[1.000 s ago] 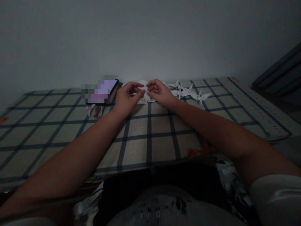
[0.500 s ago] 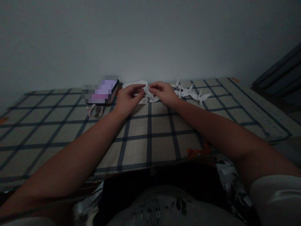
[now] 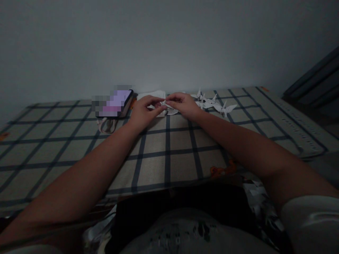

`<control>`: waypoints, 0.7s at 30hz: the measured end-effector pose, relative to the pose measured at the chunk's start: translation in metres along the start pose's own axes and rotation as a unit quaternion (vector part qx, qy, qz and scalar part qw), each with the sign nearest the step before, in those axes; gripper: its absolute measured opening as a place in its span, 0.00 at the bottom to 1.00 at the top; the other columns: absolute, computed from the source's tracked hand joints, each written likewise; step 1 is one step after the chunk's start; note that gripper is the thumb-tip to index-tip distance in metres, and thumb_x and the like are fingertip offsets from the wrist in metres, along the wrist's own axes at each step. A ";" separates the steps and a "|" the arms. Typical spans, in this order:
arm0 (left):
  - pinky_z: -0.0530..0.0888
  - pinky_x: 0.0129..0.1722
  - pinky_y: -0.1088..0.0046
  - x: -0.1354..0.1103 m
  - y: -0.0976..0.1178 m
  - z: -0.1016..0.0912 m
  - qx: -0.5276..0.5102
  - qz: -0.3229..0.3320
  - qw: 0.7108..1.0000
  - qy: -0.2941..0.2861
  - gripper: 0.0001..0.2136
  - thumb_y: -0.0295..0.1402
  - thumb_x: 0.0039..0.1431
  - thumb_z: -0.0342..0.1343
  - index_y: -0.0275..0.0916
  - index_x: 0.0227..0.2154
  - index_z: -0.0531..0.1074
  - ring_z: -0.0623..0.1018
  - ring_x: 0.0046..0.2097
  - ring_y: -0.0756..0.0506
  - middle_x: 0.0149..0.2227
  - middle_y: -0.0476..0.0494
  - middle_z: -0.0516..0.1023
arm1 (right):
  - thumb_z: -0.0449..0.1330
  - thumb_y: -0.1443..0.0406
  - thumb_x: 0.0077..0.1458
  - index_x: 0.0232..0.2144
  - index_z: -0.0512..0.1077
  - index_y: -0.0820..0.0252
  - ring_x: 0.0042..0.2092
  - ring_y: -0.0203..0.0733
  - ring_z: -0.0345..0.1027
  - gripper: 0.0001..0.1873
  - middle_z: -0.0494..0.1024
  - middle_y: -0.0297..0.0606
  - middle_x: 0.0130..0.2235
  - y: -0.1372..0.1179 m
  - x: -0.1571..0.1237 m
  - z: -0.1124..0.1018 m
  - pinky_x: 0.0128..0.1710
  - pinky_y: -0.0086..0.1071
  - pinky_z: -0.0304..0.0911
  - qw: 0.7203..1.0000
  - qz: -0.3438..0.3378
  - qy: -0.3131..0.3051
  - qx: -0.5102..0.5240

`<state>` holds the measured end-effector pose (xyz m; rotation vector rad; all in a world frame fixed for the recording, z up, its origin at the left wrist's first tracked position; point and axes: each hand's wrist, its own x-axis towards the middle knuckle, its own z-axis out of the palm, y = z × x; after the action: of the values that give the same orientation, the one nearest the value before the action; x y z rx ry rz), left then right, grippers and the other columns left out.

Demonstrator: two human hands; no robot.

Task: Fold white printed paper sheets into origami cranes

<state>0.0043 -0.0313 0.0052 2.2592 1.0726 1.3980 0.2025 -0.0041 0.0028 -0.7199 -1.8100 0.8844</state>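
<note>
My left hand (image 3: 143,112) and my right hand (image 3: 186,105) meet near the back of the table, fingertips almost together. Between them they pinch a small piece of folded white paper (image 3: 164,102), mostly covered by the fingers. Thumb and fingers are closed on it on both sides. White paper sheets (image 3: 152,94) with faint lines lie behind and under my hands. Beside my right hand stand several folded paper cranes (image 3: 225,109), white with pointed wings and necks.
A phone (image 3: 116,102) with a lit purple screen leans at the left, a pale strap loop (image 3: 107,125) in front of it. The checked tablecloth (image 3: 153,155) reaches back to a grey wall (image 3: 169,46). Dark slatted furniture (image 3: 315,76) is at the right.
My fingertips have drawn closer together over the folded paper, and less of it shows now. The phone and the paper cranes have stayed in place.
</note>
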 end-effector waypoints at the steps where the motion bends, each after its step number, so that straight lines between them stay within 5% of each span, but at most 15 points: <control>1: 0.71 0.27 0.78 0.001 0.001 -0.001 0.010 0.008 1.000 -0.002 0.16 0.46 0.52 0.64 0.40 0.38 0.79 0.76 0.36 0.48 0.34 0.45 0.76 | 0.64 0.59 0.51 0.36 0.75 0.62 0.40 0.38 0.69 0.13 0.77 0.37 0.37 0.000 0.000 0.000 0.46 0.36 0.65 1.000 -0.003 0.007 0.000; 12: 0.73 0.32 0.75 0.003 -0.001 -0.005 0.004 0.052 0.999 0.007 0.13 0.44 0.56 0.62 0.40 0.35 0.74 0.73 0.38 0.49 0.39 0.45 0.72 | 0.63 0.56 0.54 0.34 0.76 0.61 0.39 0.37 0.68 0.13 0.77 0.36 0.35 -0.008 -0.004 0.003 0.42 0.34 0.65 0.998 -0.049 0.026 -0.044; 21: 0.71 0.32 0.75 0.005 -0.002 -0.005 0.002 0.046 0.997 0.065 0.14 0.46 0.56 0.62 0.41 0.33 0.71 0.72 0.37 0.49 0.37 0.46 0.73 | 0.61 0.56 0.58 0.38 0.76 0.59 0.42 0.38 0.69 0.13 0.76 0.39 0.39 -0.005 -0.004 -0.001 0.41 0.34 0.67 0.970 -0.189 0.011 -0.149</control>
<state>0.0005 -0.0269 0.0092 2.2739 1.0218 1.5994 0.2043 -0.0098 0.0047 -0.5368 -1.9947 0.3553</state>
